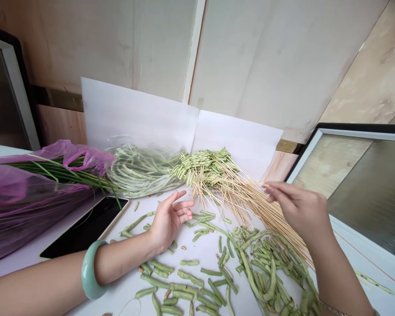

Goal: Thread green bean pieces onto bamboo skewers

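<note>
My right hand [301,210] pinches the end of a thin bamboo skewer [262,184] above a big bundle of bamboo skewers [276,219]. Palm turned up and fingers spread, my left hand [173,215] holds nothing over the white surface. Behind and between the hands lies a heap of skewered green bean pieces [209,164], their bare sticks pointing towards me. Cut bean pieces [184,287] are scattered in front of my left hand. A denser pile of beans [270,267], with some long ones, lies below my right hand.
A clear plastic bag of long beans [141,171] lies at the back. To the left are a purple bag [26,197] with green stalks and a dark tablet [85,226]. White boards [141,116] stand against the wall; a framed glass panel [362,175] is at right.
</note>
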Motion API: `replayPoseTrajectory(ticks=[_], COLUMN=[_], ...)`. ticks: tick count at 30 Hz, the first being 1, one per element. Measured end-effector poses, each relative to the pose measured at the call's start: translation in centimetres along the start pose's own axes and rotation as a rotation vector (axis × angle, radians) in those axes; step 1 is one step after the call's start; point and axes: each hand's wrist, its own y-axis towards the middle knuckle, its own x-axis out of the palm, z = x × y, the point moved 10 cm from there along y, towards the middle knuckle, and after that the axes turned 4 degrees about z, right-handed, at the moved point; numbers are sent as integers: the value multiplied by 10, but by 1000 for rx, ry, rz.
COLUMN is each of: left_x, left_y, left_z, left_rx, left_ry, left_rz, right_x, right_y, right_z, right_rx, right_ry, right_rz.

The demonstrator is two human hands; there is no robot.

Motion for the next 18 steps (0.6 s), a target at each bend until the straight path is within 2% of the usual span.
replayPoseTrajectory(ticks=[3,5,8,10,12,15,18], left_x=[1,2,4,5,7,11,13], left_y=[-2,-3,-4,-4,-4,-4,-4], left_z=[-2,-1,1,2,2,3,3], left_rx=[-20,-2,25,35,47,64,70], left_ry=[27,55,84,94,109,127,135], left_rz=[-13,-33,-73,-95,-119,-151,-172], right_x=[-9,6,50,80,99,101,76], right_y=[27,47,66,65,58,50,46], right_z=[3,7,22,36,47,60,78], right_rx=[120,174,238,266,277,264,272], right_ry=[-168,-277,-401,-449,-482,-515,-555], right_rz=[203,170,-78,-287,-449,-566,-579])
